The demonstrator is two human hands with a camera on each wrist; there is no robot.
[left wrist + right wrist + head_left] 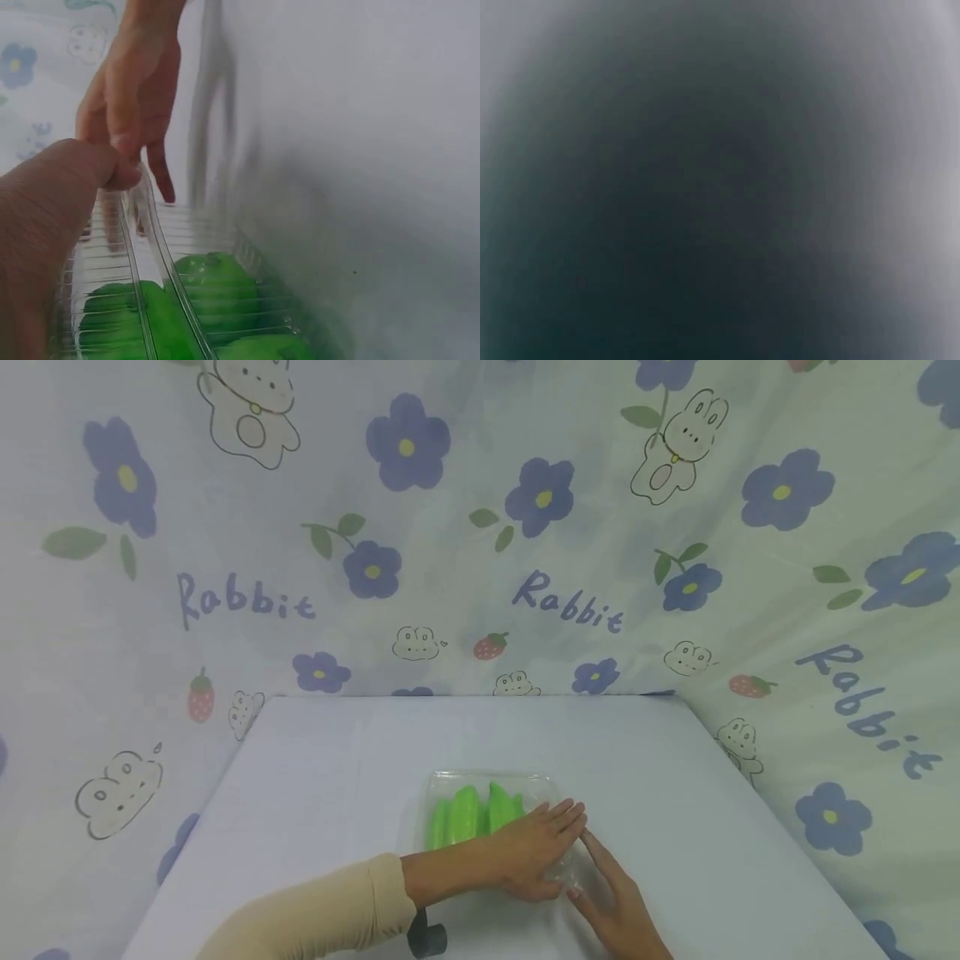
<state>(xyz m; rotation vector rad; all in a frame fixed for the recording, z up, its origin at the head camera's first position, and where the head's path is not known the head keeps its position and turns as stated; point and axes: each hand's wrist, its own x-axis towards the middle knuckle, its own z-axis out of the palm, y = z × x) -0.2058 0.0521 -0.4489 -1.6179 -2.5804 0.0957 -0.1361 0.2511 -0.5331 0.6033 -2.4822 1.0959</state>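
A clear ribbed plastic box [491,775] sits on the white table with several green, lobed pieces of produce [467,814] inside. My left hand [525,856], in a beige sleeve, reaches across the box with fingers straight and rests on its right side. In the left wrist view, its thumb [75,169] lies along the box's raised rim [161,255]. At the right front corner, my right hand [618,902] touches the box, thumb and fingers spread apart. The right wrist view is a dark blur.
The white tabletop [337,777] extends around the box to a patterned cloth backdrop [465,552] with flowers and rabbits at the back and sides. A dark device [427,937] hangs below my left forearm.
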